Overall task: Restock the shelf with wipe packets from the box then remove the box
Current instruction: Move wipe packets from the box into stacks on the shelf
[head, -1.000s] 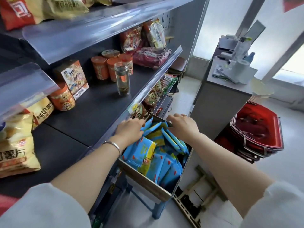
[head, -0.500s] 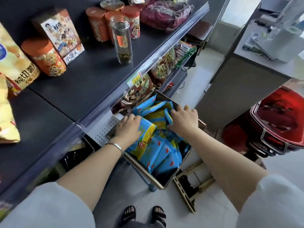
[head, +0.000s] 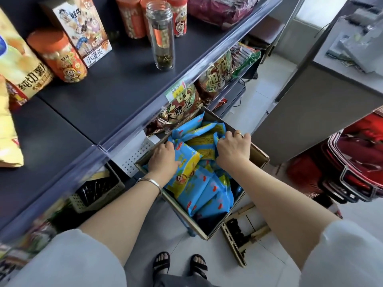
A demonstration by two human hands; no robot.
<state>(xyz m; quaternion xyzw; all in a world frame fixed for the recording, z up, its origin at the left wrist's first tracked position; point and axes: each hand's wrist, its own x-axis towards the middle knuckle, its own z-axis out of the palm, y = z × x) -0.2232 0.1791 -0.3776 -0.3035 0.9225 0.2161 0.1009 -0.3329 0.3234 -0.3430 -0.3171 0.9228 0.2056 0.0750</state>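
Reaching into the cardboard box (head: 257, 157) at centre frame, below the dark shelf (head: 107, 94), a person's left hand (head: 162, 160) and right hand (head: 232, 151) each curl tight around blue wipe packets (head: 207, 192); slick wrappers in overfull fistfuls could slip to the floor (head: 262, 79).

Soft, bright daylight enters from the upper right of the frame, where the window (head: 306, 15) is washed out to pale white. The clear strip along the shelf (head: 209, 65) edge carries a dull sheen, and the glass jar (head: 162, 36) shows faint glints. Shadows are weak and diffuse. The centre is sharp: print on the wipe packets (head: 199, 183) reads clearly. The goods at lower left (head: 37, 235) are smeared with blur. Straight lines bow outward toward the frame's borders.
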